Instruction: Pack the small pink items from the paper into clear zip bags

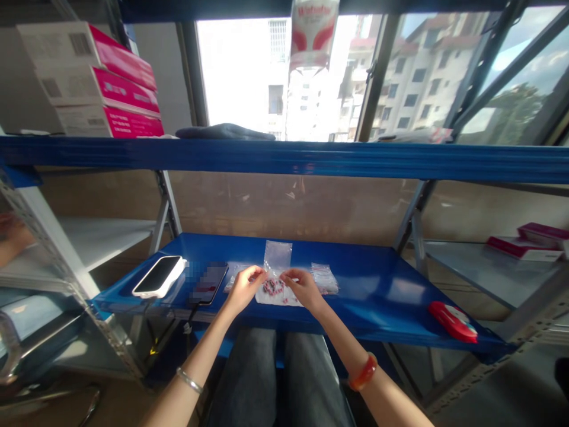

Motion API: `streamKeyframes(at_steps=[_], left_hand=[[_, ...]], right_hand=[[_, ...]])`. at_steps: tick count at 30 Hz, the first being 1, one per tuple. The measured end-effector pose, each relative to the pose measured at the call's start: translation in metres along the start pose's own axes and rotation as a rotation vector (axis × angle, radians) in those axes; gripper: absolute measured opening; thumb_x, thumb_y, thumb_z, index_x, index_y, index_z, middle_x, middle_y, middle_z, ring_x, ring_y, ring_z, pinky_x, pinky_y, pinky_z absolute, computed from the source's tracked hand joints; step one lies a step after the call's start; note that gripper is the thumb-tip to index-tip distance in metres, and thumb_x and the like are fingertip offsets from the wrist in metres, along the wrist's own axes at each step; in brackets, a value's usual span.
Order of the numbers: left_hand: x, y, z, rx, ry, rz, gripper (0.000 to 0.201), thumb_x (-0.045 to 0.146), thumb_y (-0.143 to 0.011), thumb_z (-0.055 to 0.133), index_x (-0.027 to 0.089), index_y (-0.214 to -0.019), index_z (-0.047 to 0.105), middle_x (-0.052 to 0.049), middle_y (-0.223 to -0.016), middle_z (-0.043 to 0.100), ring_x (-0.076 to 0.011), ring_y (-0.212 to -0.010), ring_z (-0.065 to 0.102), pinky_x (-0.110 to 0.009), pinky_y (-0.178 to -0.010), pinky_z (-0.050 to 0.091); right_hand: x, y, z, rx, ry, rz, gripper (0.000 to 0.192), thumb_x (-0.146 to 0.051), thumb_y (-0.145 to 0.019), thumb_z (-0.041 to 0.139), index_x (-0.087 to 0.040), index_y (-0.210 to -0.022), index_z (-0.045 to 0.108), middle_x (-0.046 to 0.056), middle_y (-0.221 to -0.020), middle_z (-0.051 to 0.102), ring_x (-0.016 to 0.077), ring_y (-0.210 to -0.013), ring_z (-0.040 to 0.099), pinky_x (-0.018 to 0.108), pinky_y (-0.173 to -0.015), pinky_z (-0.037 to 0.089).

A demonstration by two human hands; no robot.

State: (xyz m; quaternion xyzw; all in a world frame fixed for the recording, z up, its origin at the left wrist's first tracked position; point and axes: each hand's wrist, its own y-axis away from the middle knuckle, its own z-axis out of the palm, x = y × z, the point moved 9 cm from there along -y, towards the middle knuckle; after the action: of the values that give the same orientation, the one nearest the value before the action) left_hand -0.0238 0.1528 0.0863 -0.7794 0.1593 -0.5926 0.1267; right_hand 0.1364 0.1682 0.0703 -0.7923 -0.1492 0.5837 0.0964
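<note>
My left hand and my right hand are close together over the middle of the blue shelf. Each has thumb and fingers pinched at the near edge of a small clear plastic bag, one at either side. Just below the fingertips, small red and dark beads lie on a white sheet. Whether the beads are strung cannot be made out. Beside my right hand is a stack of clear bags. More clear plastic lies left of my left hand, partly covered by it.
A white-cased phone and a dark phone-like device with a cable lie to the left. A red pouch-like object sits at the right end. An upper blue shelf spans above, holding pink-and-white boxes. Another person's hand shows far left.
</note>
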Motion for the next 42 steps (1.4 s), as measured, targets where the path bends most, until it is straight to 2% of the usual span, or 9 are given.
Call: streamKeyframes(at_steps=[4,9,12,18,23,31,37,42], left_hand=[[0.003,0.0,0.009,-0.077,-0.032,0.0,0.027,0.042,-0.078,0.056,0.015,-0.079,0.062,-0.003,-0.075,0.067,-0.017,-0.073,0.062,-0.025,-0.066,0.046],[0.011,-0.002,0.006,-0.044,-0.068,0.013,0.023,0.036,-0.078,0.054,0.015,-0.072,0.062,-0.003,-0.072,0.066,-0.0171,-0.071,0.061,-0.026,-0.067,0.046],[0.015,-0.001,0.002,-0.021,-0.084,0.029,0.023,0.035,-0.08,0.053,0.016,-0.072,0.062,-0.003,-0.073,0.067,-0.0171,-0.073,0.062,-0.026,-0.069,0.046],[0.004,-0.002,-0.007,0.024,-0.091,0.014,0.028,0.041,-0.077,0.056,0.015,-0.071,0.063,-0.004,-0.071,0.067,-0.0173,-0.071,0.062,-0.026,-0.066,0.047],[0.001,-0.003,-0.006,-0.042,-0.013,-0.029,0.028,0.043,-0.075,0.058,0.015,-0.075,0.063,-0.005,-0.074,0.069,-0.0185,-0.073,0.064,-0.028,-0.068,0.049],[0.016,-0.009,-0.02,-0.045,-0.052,-0.024,0.026,0.042,-0.072,0.061,0.016,-0.07,0.063,-0.004,-0.069,0.069,-0.0193,-0.071,0.065,-0.03,-0.07,0.051],[0.005,-0.016,-0.035,-0.002,-0.026,-0.026,0.022,0.039,-0.067,0.066,0.018,-0.069,0.061,-0.004,-0.068,0.069,-0.02,-0.069,0.066,-0.03,-0.067,0.052],[-0.008,-0.02,-0.051,0.021,-0.082,-0.089,0.022,0.038,-0.07,0.063,0.016,-0.068,0.063,-0.006,-0.065,0.069,-0.0188,-0.059,0.065,-0.029,-0.062,0.05]], right_hand=[[-0.001,0.002,0.002,-0.005,0.019,0.001,0.033,-0.047,-0.071,0.057,-0.016,-0.07,0.066,0.003,-0.062,0.062,0.0131,-0.053,0.051,0.023,-0.048,0.035],[-0.002,0.003,-0.001,0.005,-0.021,0.042,0.032,-0.047,-0.069,0.062,-0.016,-0.071,0.068,0.003,-0.065,0.065,0.0142,-0.06,0.056,0.024,-0.056,0.04],[-0.003,0.002,0.001,-0.02,-0.046,0.062,0.034,-0.049,-0.068,0.063,-0.016,-0.067,0.065,0.002,-0.064,0.064,0.0125,-0.057,0.054,0.022,-0.053,0.038],[-0.006,0.002,0.008,-0.044,-0.044,0.053,0.034,-0.05,-0.069,0.062,-0.016,-0.067,0.063,0.001,-0.061,0.061,0.0102,-0.053,0.049,0.021,-0.048,0.033],[-0.003,-0.002,0.012,-0.048,-0.056,0.068,0.034,-0.049,-0.069,0.061,-0.015,-0.068,0.064,0.0,-0.061,0.061,0.0097,-0.052,0.049,0.021,-0.051,0.035],[-0.024,-0.015,0.038,-0.09,-0.045,0.012,0.032,-0.044,-0.074,0.055,-0.014,-0.07,0.064,0.004,-0.067,0.065,0.0111,-0.053,0.053,0.021,-0.048,0.037],[-0.034,-0.029,0.062,-0.068,-0.039,-0.021,0.02,-0.024,-0.076,0.05,-0.014,-0.063,0.062,0.005,-0.067,0.067,0.0138,-0.061,0.06,0.021,-0.052,0.042],[-0.018,-0.036,0.079,-0.04,-0.144,0.115,0.017,-0.027,-0.072,0.057,-0.013,-0.068,0.066,0.007,-0.07,0.07,0.0154,-0.061,0.062,0.021,-0.051,0.042]])
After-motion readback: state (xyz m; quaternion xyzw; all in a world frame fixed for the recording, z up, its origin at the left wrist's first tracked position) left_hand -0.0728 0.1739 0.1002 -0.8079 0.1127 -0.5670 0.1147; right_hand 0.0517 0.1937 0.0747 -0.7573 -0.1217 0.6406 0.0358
